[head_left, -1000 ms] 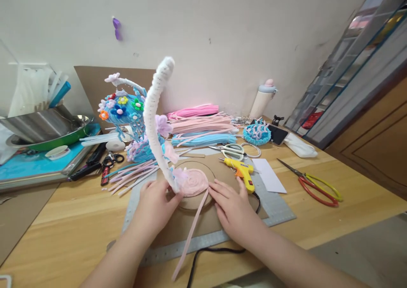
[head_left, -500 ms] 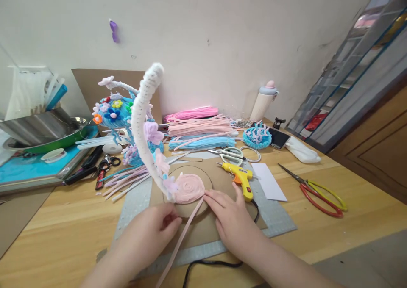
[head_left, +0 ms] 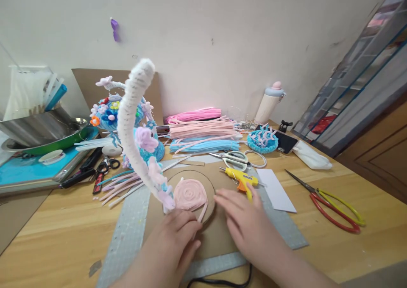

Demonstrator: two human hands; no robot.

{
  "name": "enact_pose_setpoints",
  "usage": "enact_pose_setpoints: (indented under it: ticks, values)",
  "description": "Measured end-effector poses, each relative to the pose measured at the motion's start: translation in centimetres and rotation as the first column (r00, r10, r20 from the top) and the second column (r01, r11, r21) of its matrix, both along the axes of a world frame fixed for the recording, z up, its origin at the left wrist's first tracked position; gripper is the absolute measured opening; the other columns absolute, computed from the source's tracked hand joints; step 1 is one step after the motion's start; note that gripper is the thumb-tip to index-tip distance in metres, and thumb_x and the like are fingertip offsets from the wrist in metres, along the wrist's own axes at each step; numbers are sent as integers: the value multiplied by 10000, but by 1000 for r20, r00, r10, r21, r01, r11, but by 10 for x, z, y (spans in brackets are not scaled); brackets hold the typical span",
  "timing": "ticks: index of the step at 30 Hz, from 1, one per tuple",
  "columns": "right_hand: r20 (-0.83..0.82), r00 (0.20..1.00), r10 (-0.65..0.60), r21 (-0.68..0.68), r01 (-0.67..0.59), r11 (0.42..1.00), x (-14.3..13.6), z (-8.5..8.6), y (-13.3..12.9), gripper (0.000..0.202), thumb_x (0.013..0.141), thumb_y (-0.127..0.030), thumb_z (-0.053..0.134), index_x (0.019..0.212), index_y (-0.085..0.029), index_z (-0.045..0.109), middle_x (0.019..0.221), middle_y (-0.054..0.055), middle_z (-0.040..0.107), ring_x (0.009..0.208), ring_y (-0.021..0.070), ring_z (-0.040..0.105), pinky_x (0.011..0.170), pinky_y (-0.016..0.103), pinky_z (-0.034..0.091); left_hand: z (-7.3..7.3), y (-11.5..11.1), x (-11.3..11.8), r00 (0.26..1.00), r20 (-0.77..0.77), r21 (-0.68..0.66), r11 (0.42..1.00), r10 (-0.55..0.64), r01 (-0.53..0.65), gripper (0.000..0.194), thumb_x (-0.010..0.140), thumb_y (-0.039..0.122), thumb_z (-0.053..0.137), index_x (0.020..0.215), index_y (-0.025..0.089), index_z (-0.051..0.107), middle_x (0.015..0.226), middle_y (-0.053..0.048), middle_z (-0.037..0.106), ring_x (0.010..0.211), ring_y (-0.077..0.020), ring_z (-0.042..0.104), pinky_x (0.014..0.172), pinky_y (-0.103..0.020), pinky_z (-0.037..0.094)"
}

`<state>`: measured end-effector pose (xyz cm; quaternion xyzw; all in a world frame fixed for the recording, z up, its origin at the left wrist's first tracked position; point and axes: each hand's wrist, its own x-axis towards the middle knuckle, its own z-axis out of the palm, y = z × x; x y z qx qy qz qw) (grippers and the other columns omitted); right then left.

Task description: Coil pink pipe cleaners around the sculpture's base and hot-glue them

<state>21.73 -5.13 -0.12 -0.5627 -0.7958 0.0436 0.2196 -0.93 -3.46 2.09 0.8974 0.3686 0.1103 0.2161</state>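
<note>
A flat coil of pale pink pipe cleaner [head_left: 190, 194] lies inside a circle drawn on brown cardboard [head_left: 219, 241]. My left hand [head_left: 178, 241] is closed at the coil's lower edge, its fingers on the strand that runs down from the coil. My right hand [head_left: 243, 216] rests on the cardboard at the right of the circle, fingers stretched out, holding nothing. Beside the coil, a white wrapped stem [head_left: 129, 123] with lilac and pink flowers curves upward. The yellow glue gun [head_left: 240, 177] lies just beyond my right hand.
Bundles of pink and blue pipe cleaners [head_left: 203, 129] lie along the wall. Red-and-yellow scissors [head_left: 327, 203] are at the right, white-handled scissors [head_left: 235, 160] behind the glue gun. Metal bowls [head_left: 41, 127] stand at the left, a blue woven piece [head_left: 262, 139] at the back.
My left hand has moved right onto the loose strand. My right hand has come off the coil's edge and shifted right. The view has shifted slightly.
</note>
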Motion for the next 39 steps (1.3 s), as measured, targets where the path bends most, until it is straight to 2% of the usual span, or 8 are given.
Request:
enact_pose_setpoints:
  ticks: [3,6,16,19,22,28,31,39]
  values:
    - [-31,934,-356,-46,354,934,29,1,11,228,895,-280,377,951,-199,583,1026,97,666,933,241,613,804,404,421,-3,1,-2,1000,-2,37,999,7,-7,268,863,133,501,1098,248,559,1155,-31,609,1103,-211,546,962,-383,462]
    - [108,837,-537,-281,544,791,51,0,25,373,888,-522,376,716,-223,519,760,56,648,659,214,595,519,298,352,-6,2,-3,1000,-15,45,999,-3,3,299,856,143,509,1129,259,544,1180,-36,607,1107,-223,556,951,-419,476]
    - [43,789,-613,-503,547,669,65,-7,38,270,773,-484,522,714,-221,534,703,48,631,658,234,618,520,287,359,-5,1,-2,996,-91,42,999,-10,14,418,766,148,600,1163,268,545,1197,-55,596,1121,-273,551,950,-496,476]
    - [-253,750,-611,-624,356,695,67,1,26,254,839,-441,449,856,-209,550,708,21,636,596,177,629,537,269,446,-8,0,-4,995,-96,53,999,1,4,522,764,124,583,1254,274,487,1263,-60,568,1179,-273,520,981,-491,463]
    - [-697,343,-630,-700,-136,701,62,12,12,235,803,-362,586,970,-197,568,842,46,687,729,167,672,660,256,516,-8,-2,-6,995,-91,60,998,34,-29,542,768,111,564,1280,260,468,1309,-68,539,1211,-267,501,994,-469,465]
    - [-632,-124,-765,-595,-555,581,43,17,-3,233,729,-197,617,961,-182,632,834,32,665,583,84,574,534,171,472,2,-4,-5,994,-104,13,1000,21,-20,385,797,89,525,1143,248,576,1183,-48,600,1121,-242,558,958,-440,496]
    - [-745,-76,-663,-503,-589,633,36,19,-5,202,739,-256,592,926,-189,632,828,8,617,422,33,362,407,166,323,4,-3,-4,994,-109,17,1000,15,-13,374,790,67,511,1118,231,591,1164,-58,610,1118,-245,562,971,-446,488]
    - [-730,529,-432,-595,-180,784,25,26,-8,425,774,-494,647,1034,-160,621,927,64,653,698,151,559,655,267,452,1,-2,-6,992,-129,38,999,-10,16,557,755,-34,411,1223,233,552,1230,-63,595,1170,-241,538,965,-413,496]
